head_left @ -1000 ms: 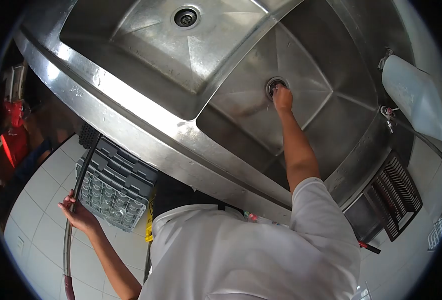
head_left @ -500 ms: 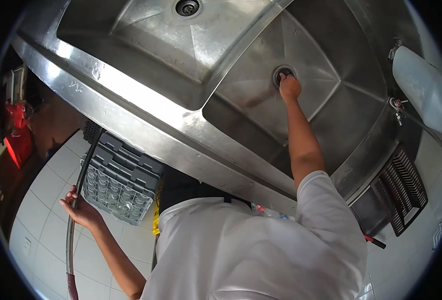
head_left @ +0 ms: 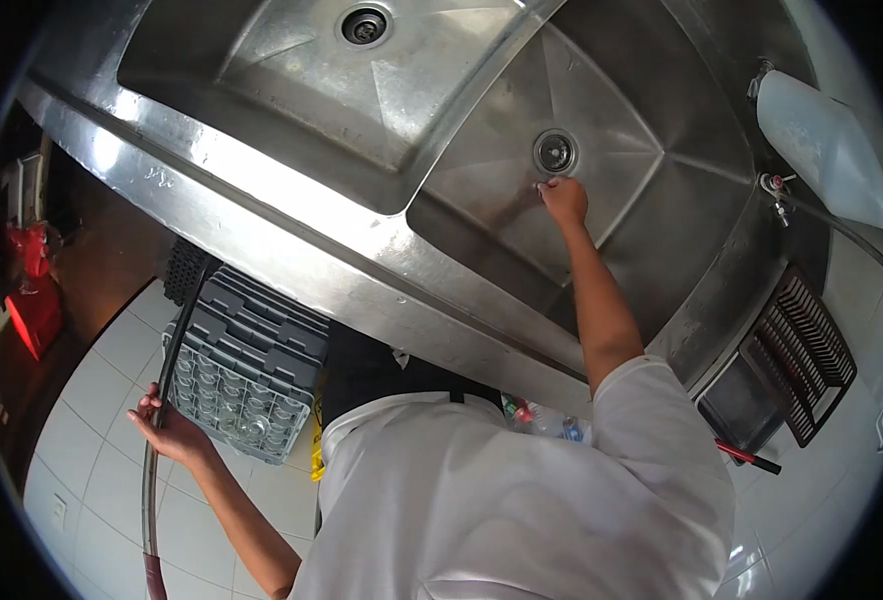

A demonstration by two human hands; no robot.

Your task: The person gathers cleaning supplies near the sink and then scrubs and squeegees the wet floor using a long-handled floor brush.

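My left hand (head_left: 172, 435), out to the side, is closed round a long dark pole (head_left: 152, 490) with a maroon section at its lower end. The pole runs upward past the grey racks (head_left: 237, 375). Over the right basin of a steel sink (head_left: 642, 200), my right hand (head_left: 565, 203) has its fingers pinched together just below the round drain (head_left: 556, 152). Whatever those fingertips hold, if anything, is too small to make out. The drain's metal strainer is uncovered. A second drain (head_left: 365, 27) shows in the left basin.
A black dish rack (head_left: 802, 355) and a dark tray (head_left: 747, 405) stand at the right. A tap (head_left: 777, 190) and a pale bluish container (head_left: 827, 150) are by the sink's right edge. A red dustpan-like object (head_left: 37, 310) is at far left. The sink's front edge (head_left: 292, 245) crosses before my body.
My right hand has come off the drain and drawn back slightly toward me, leaving the strainer in sight. My left hand still grips the pole. The view has shifted a little.
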